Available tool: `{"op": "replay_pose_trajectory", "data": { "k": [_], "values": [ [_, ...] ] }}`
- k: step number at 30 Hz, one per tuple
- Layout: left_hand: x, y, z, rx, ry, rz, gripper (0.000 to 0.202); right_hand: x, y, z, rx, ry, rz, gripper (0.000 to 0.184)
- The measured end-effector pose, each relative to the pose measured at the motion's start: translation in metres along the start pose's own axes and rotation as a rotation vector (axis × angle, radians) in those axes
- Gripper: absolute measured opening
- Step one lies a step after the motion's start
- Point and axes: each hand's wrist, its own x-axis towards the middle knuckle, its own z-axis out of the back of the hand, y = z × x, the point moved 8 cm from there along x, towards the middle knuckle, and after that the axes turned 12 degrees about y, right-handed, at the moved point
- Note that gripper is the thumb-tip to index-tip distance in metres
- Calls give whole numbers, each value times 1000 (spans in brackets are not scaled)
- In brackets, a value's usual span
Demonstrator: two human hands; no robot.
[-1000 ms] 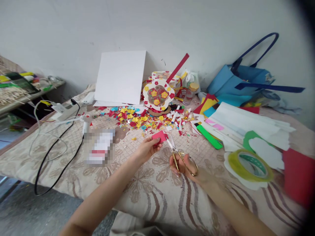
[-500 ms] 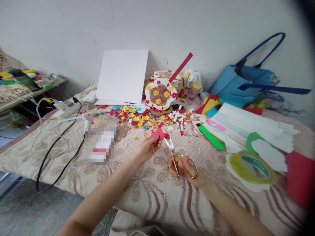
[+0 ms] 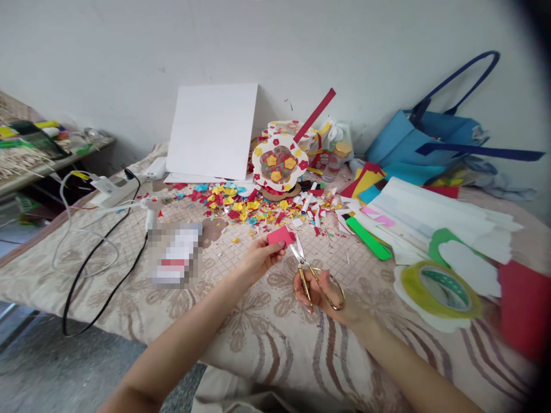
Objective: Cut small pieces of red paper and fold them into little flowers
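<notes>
Pinched between the thumb and fingers of my left hand [image 3: 261,256] is a small piece of red paper [image 3: 279,235]. My right hand [image 3: 319,291] has its fingers through the gold handles of a pair of scissors [image 3: 302,261]. The blades are parted and point away from me, their tips at the right edge of the red paper. Beyond both hands lies a heap of red, yellow, blue and white paper scraps [image 3: 241,205]. Behind the heap stands a white scalloped paper fan [image 3: 280,163] with red and yellow flowers and a red strip.
On the right lie a roll of yellow tape [image 3: 411,287], green cutters [image 3: 368,238], white sheets [image 3: 430,212] and red paper [image 3: 523,310], with a blue bag [image 3: 396,140] behind. On the left are a blurred-out flat object [image 3: 175,252], a power strip [image 3: 116,192] and cables. A white board [image 3: 213,132] leans on the wall.
My left hand has shifted slightly right and turned the red paper, bringing its edge to the scissor blades. My right hand has barely moved.
</notes>
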Motion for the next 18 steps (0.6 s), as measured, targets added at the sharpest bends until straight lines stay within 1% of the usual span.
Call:
{"op": "replay_pose_trajectory", "data": {
  "k": [3, 7, 11, 18],
  "values": [
    [0, 2, -3, 58, 23, 3, 22, 1, 3, -2, 0, -20, 5, 65],
    [1, 3, -5, 93, 60, -6, 24, 1, 3, -1, 19, -41, 39, 62],
    [1, 3, -5, 113, 63, -17, 25, 1, -2, 2, 44, -43, 61, 57],
    [1, 3, -4, 101, 58, -21, 27, 0, -5, 6, 28, -109, 63, 53]
  ]
}}
